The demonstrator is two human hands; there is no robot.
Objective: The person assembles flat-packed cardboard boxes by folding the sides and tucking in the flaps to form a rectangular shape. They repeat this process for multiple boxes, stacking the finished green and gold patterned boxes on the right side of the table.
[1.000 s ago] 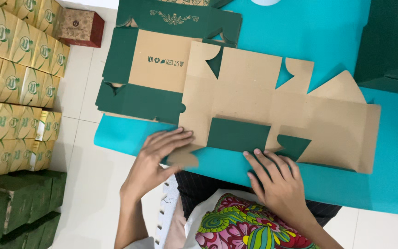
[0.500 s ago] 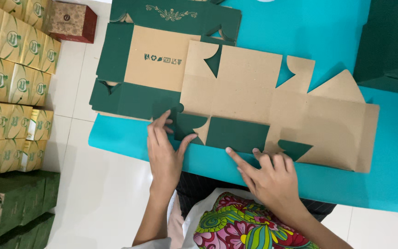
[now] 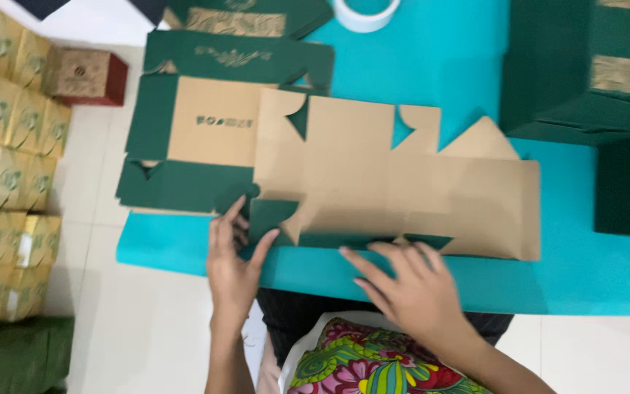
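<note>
A flattened cardboard box [image 3: 373, 175], brown inside with dark green flaps, lies unfolded on the turquoise counter [image 3: 592, 277], its left part overhanging the counter edge above the white floor [image 3: 154, 328]. The left hand [image 3: 233, 264] rests at the box's near edge, its fingers [image 3: 262, 246] spread, the forefinger and thumb touching a small green flap [image 3: 271, 216]. The right hand [image 3: 410, 290] lies flat beside it, fingers spread and pressing the near edge of the cardboard onto the counter. A roll of tape [image 3: 366, 10] sits at the far edge. Folded green boxes [image 3: 585, 73] stand at right. Stacked yellow-green cartons [image 3: 5, 168] line the floor at left.
</note>
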